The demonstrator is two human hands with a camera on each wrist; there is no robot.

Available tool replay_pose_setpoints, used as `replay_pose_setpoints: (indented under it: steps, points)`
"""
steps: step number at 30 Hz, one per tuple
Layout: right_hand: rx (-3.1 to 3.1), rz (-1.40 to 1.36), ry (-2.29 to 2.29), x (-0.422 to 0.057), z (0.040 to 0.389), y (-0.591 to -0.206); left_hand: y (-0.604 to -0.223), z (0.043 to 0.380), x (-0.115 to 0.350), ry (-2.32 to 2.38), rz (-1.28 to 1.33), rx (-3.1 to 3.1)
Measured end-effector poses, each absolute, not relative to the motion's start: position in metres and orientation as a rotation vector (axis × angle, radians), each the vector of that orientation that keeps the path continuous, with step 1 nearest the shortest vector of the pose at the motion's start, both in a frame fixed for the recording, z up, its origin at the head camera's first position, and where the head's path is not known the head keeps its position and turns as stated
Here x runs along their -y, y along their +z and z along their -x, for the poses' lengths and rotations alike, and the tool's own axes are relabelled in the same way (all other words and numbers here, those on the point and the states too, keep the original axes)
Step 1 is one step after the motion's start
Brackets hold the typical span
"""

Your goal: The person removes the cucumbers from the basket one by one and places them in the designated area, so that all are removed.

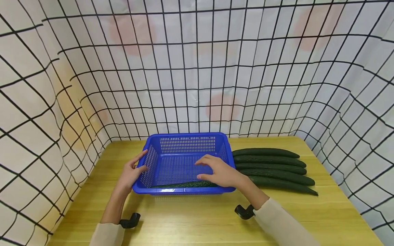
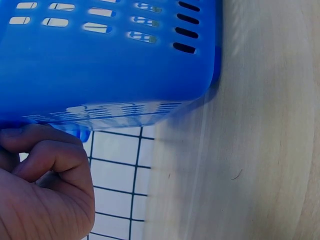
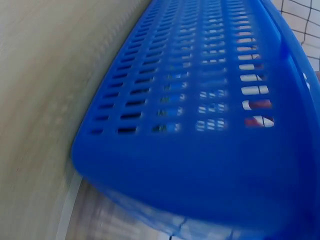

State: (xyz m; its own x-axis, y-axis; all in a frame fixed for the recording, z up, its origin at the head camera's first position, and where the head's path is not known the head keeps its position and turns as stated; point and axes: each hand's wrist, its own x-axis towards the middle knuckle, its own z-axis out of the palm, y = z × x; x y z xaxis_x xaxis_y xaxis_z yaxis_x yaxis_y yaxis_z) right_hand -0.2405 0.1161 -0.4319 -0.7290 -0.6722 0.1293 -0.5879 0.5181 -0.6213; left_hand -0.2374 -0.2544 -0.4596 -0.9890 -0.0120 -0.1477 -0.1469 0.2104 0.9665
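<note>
A blue perforated plastic basket (image 1: 184,190) stands on the wooden table, its side walls filling much of both wrist views. Along the inside of its front wall lies one dark green cucumber (image 1: 197,184). My left hand (image 1: 129,174) grips the basket's left rim, thumb inside and fingers outside; the left wrist view shows those fingers bent beside the wall. Over the basket's front right part hovers my right hand (image 1: 220,172), thumb and fingers apart with nothing between them. To the right, several cucumbers (image 1: 274,167) lie side by side, their left ends close to the basket.
The wooden table (image 1: 191,218) is bounded at the back and sides by black wire grid (image 1: 197,70) over a pale patterned sheet. A black wrist device (image 1: 130,220) sits at my left wrist, another (image 1: 244,212) at my right.
</note>
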Motion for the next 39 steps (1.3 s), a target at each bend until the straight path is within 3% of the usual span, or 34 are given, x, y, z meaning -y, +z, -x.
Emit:
replay_pose_setpoints:
  steps: [10,31,39]
  points:
    - [-2.545,1.084,-0.916,-0.092,0.246,-0.442,-0.456,0.234,0.253,1.904,0.147,-2.352]
    - [-2.475,0.916,-0.653,-0.088,0.251,-0.449,-0.458,0.236,0.254,1.908,0.164,-2.363]
    - [-2.469,1.042,-0.562,-0.088,0.253,-0.450,-0.461,0.238,0.256,1.899,0.156,-2.368]
